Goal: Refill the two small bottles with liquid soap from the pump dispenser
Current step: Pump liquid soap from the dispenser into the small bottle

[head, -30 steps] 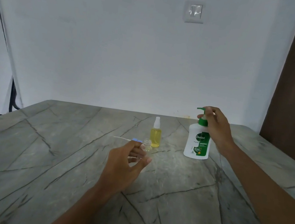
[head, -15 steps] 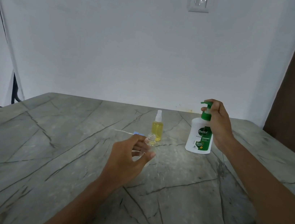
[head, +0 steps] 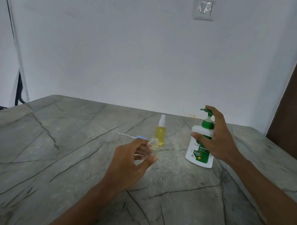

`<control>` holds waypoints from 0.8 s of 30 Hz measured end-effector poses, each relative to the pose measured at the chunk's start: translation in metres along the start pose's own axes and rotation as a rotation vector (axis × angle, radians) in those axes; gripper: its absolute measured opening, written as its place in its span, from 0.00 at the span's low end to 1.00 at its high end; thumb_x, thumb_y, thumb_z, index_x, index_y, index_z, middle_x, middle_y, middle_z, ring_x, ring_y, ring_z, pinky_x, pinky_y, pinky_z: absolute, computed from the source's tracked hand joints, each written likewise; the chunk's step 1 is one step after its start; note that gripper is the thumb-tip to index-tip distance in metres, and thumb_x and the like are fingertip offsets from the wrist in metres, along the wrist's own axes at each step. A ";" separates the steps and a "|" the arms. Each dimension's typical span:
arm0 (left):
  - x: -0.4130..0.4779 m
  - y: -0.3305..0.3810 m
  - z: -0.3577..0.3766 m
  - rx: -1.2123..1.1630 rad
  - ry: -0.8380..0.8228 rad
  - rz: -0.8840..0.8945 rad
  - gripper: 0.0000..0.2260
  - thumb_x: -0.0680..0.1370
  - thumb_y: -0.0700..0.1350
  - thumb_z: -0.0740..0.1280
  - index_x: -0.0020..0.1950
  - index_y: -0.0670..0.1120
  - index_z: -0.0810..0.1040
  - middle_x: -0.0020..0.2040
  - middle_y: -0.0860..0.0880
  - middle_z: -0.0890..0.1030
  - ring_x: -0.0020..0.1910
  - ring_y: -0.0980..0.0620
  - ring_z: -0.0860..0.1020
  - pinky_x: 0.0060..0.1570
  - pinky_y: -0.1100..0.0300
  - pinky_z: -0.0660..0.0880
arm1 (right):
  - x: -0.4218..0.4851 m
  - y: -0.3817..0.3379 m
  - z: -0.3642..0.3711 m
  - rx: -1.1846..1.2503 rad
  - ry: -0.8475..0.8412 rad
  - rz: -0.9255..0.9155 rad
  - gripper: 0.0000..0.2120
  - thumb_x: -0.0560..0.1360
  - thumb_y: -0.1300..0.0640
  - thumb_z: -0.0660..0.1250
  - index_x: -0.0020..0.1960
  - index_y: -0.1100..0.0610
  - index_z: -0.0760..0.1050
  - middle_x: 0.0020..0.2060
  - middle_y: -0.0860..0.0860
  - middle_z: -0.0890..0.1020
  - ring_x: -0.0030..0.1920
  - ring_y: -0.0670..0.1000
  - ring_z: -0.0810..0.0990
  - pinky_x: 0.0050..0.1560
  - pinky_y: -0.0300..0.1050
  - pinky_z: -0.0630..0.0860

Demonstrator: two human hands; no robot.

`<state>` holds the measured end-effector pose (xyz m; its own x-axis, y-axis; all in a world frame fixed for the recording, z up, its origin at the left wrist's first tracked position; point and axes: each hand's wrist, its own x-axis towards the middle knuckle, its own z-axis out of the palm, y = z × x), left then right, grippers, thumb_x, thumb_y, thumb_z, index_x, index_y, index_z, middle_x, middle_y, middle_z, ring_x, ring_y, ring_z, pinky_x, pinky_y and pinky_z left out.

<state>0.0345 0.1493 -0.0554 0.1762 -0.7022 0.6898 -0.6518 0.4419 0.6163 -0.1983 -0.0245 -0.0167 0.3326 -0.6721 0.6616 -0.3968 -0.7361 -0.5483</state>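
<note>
**Head view.** The right grip (head: 214,138) is closed round the pump dispenser (head: 200,154), thumb across the white body and fingers behind the green collar and pump head. We judge that this hold steadies the body and leaves a finger free to press. The dispenser leans slightly, and we cannot tell whether its base rests on the tabletop (head: 61,157).

Left of the dispenser, the left grip (head: 131,159) pinches the uncapped small bottle (head: 153,145) low on its body, between thumb and curled fingers. The open neck stands upright above them, apart from the dispenser's nozzle, which points its way.

The capped small bottle (head: 160,133), filled yellow, stands just behind the uncapped one, a little nearer the dispenser.

A blue cap with white tube (head: 140,137) shows behind the left fingers, farther from the dispenser; held or lying, we cannot tell.
</note>
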 end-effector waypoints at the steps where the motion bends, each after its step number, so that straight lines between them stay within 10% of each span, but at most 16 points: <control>1: 0.000 0.000 -0.001 0.003 0.008 0.001 0.14 0.71 0.52 0.73 0.53 0.49 0.78 0.43 0.58 0.83 0.42 0.63 0.81 0.43 0.68 0.78 | -0.005 -0.005 0.000 0.016 -0.014 -0.017 0.42 0.69 0.58 0.78 0.73 0.43 0.58 0.67 0.43 0.70 0.50 0.46 0.79 0.51 0.53 0.82; 15: -0.007 0.006 -0.030 -0.004 0.023 0.101 0.20 0.73 0.54 0.70 0.59 0.43 0.77 0.47 0.55 0.83 0.44 0.59 0.82 0.41 0.60 0.81 | -0.072 -0.068 0.015 0.320 -0.033 -0.127 0.48 0.61 0.61 0.83 0.67 0.31 0.60 0.53 0.46 0.81 0.50 0.47 0.83 0.45 0.40 0.83; 24: -0.010 0.002 -0.026 -0.004 0.029 0.151 0.17 0.75 0.51 0.70 0.61 0.45 0.76 0.47 0.55 0.82 0.46 0.57 0.81 0.42 0.61 0.80 | -0.053 -0.097 -0.001 -0.067 -0.261 -0.278 0.44 0.62 0.46 0.82 0.69 0.34 0.60 0.43 0.45 0.84 0.37 0.44 0.83 0.37 0.42 0.81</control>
<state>0.0504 0.1718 -0.0508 0.0976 -0.6111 0.7855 -0.6697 0.5435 0.5060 -0.1784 0.0823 0.0017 0.6386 -0.4519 0.6228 -0.3133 -0.8920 -0.3259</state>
